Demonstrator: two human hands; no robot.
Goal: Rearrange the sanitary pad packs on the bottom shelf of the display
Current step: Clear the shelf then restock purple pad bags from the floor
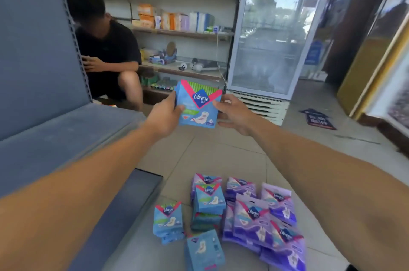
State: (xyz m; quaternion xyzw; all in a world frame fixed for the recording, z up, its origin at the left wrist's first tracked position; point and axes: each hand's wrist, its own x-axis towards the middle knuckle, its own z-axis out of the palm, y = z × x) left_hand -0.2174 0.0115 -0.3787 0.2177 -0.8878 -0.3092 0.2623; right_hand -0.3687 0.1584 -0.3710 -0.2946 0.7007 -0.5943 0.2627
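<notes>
Both my hands hold up a small stack of blue Libresse pad packs in front of me, above the floor. My left hand grips the stack's left edge, thumb on the front. My right hand holds the right edge, with its fingers behind the packs. On the tiled floor below lie more blue packs, a stack of blue packs and a pile of purple packs. The grey bottom shelf of the display is at my left and bare.
A person in a black shirt crouches behind the display's far end. Wall shelves with goods run along the back. A glass-door fridge stands at the right, with a dark mat on the floor beside it.
</notes>
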